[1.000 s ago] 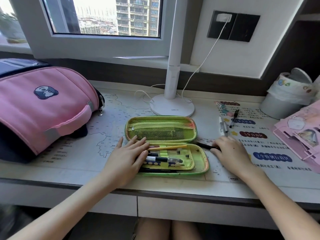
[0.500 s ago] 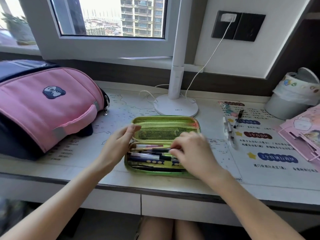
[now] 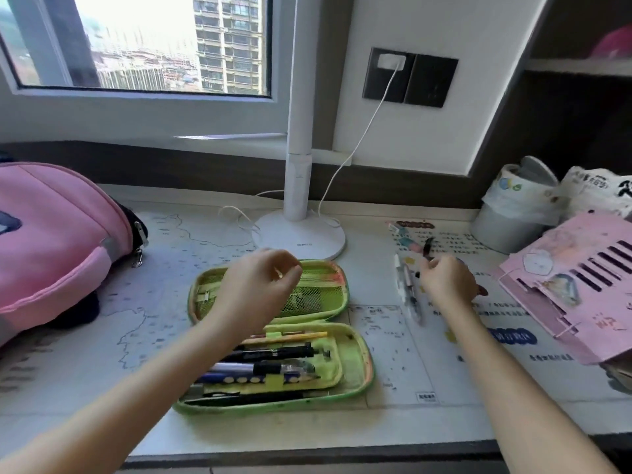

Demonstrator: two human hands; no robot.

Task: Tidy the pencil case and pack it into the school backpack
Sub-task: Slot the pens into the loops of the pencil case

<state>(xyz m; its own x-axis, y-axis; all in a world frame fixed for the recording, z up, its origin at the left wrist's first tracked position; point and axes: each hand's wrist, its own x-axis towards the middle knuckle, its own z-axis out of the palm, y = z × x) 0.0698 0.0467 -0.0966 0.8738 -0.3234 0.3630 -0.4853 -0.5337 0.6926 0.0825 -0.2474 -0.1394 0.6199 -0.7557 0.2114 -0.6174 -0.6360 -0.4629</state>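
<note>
The green pencil case (image 3: 355, 357) lies open in the middle of the desk, its lower half holding several pens and pencils, its mesh lid half tipped back. My left hand (image 3: 254, 289) hovers above the lid with fingers loosely curled and nothing in them. My right hand (image 3: 446, 280) is to the right of the case, closed on a black pen (image 3: 425, 249) that sticks up from the fingers. Clear pens (image 3: 408, 290) lie on the desk just left of that hand. The pink backpack (image 3: 51, 241) lies at the far left.
A white lamp base (image 3: 301, 234) and its cable stand behind the case. A grey bin with a white liner (image 3: 509, 213) sits at the back right. A pink slotted board (image 3: 581, 285) leans at the right edge. Small erasers lie near the printed mat's top.
My right hand left the case and moved right to the loose pens, closing on the black one. My left hand lifted off the case's edge and now hovers over the lid.
</note>
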